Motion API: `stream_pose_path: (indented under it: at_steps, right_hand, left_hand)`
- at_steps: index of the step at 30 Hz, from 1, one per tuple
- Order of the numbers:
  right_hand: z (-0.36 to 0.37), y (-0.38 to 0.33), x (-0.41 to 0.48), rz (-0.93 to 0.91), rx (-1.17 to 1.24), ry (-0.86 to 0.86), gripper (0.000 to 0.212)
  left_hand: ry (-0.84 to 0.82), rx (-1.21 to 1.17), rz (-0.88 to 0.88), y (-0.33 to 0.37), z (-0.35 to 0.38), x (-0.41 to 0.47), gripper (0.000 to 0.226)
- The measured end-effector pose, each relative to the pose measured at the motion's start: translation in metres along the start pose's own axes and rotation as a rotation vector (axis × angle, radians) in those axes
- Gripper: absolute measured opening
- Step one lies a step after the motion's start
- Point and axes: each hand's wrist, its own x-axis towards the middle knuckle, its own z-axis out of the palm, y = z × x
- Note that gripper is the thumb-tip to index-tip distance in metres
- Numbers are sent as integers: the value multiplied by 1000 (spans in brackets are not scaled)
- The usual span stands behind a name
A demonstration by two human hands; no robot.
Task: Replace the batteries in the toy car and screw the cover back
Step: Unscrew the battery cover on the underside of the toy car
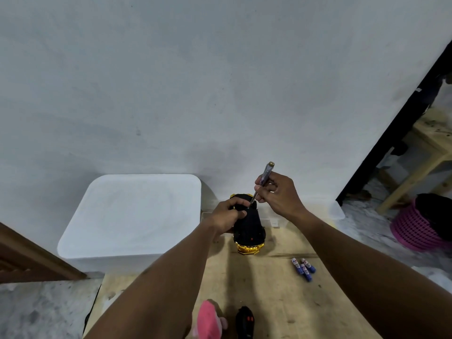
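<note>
A toy car (pixel 249 231) lies upside down on the wooden table (pixel 281 302), black underside up, gold body showing at its near end. My left hand (pixel 226 216) grips the car's far left side and holds it still. My right hand (pixel 278 194) pinches a screwdriver (pixel 263 182) with a clear handle and brass cap. The screwdriver slants down to the left and its tip rests on the car's underside near my left fingers. Three blue and white batteries (pixel 304 268) lie loose on the table, to the right of the car and nearer me.
A white plastic tub (pixel 132 216) stands left of the car against the white wall. A black remote (pixel 244 321) and a pink soft toy (pixel 209 319) lie at the table's near edge. A pink basket (pixel 415 231) and wooden furniture (pixel 423 152) sit on the floor at right.
</note>
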Motion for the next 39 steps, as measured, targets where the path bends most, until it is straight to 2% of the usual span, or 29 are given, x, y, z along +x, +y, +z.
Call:
stream_pose_path:
  at_steps: [6,13,23,34,39]
  right_hand:
    - [0,-2,-1,-51,-59,-18,14]
    - [1,0,-4,-43,-47,10,6]
    - [0,-5,-4,-95,-50,61,8]
    - [0,-3,-3,-56,-9,34,5]
    - [1,1,-3,-102,-97,17,11]
  left_hand:
    - [0,17,8,0,1,-2,29]
    - [13,16,24,0,5,-5,26]
    - [10,-22,28,5,4,-6,28]
    - [4,-1,13,8,5,-8,27]
    - [0,-2,11,6,6,-8,26]
